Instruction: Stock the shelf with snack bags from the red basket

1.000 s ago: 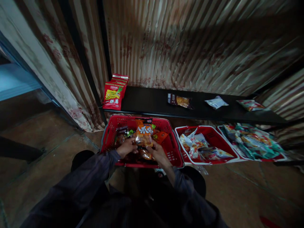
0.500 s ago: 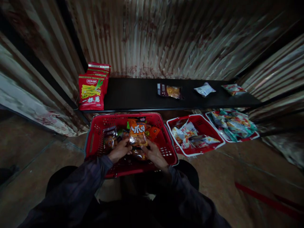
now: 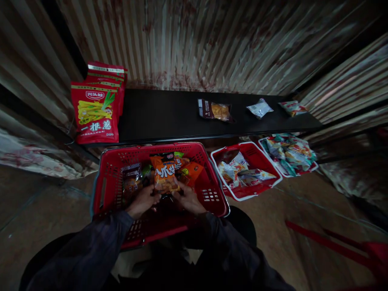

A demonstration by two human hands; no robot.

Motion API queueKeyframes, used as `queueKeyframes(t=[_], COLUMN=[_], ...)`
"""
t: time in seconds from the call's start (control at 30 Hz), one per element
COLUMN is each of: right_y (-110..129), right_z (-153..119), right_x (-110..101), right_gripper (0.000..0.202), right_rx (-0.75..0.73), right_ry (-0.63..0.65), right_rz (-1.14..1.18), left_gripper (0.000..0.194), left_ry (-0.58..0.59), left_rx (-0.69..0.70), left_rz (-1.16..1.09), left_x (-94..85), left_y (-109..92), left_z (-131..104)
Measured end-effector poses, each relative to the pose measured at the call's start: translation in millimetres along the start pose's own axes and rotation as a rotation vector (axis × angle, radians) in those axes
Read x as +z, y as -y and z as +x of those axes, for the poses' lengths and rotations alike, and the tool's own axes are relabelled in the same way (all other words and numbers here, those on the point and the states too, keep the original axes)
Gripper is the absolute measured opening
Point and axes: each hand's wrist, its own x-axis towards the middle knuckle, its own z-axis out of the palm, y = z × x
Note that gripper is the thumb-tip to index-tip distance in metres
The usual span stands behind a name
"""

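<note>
An orange snack bag (image 3: 165,174) with a clear lower part is held upright over the red shopping basket (image 3: 182,231). My left hand (image 3: 144,201) pinches its lower left corner, and my right hand (image 3: 188,199) grips the lower right one. Inside the basket, a dark packet with a checked edge (image 3: 132,178) lies left of my left hand. Another orange packet (image 3: 192,173) and some green-edged packets lie behind the held bag, partly hidden by it.
A black shelf (image 3: 157,115) runs behind the basket. Red snack bags (image 3: 96,113) stand at its left end; a brown packet (image 3: 215,110), a white packet (image 3: 260,108) and a colourful packet (image 3: 293,108) lie along it. Two smaller baskets of packets (image 3: 247,196) (image 3: 312,167) stand at the right.
The orange bag has been turned slightly and lifted off the packets under it, both hands still on its lower corners. The view has shifted nearer to the shelf's left end.
</note>
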Motion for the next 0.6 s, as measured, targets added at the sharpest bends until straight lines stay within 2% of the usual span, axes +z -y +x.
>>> queueKeyframes(t=[0.17, 0.23, 0.33, 0.5, 0.6], right_y=[17, 25, 40, 58, 54], right_z=[7, 7, 8, 16, 21], right_x=[2, 2, 3, 14, 19], right_gripper=[0.043, 0.04, 0.035, 0.045, 0.054], right_rx=[0.002, -0.004, -0.012, 0.024, 0.019], right_ry=[-0.084, -0.114, -0.095, 0.027, 0.041], right_rz=[0.132, 0.19, 0.256, 0.329, 0.288], left_gripper=[0.031, 0.031, 0.034, 0.042, 0.047], left_ry=[-0.112, -0.108, -0.066, -0.15, -0.083], left_rx=[0.2, 0.311, 0.419, 0.406, 0.335], left_rz=[0.077, 0.097, 0.116, 0.018, -0.033], left_x=[-5.5, -10.4, -19.1, -24.8, -25.1], left_y=[-26, -35, -46, -50, -46], left_z=[1, -4, -10, -9, -6])
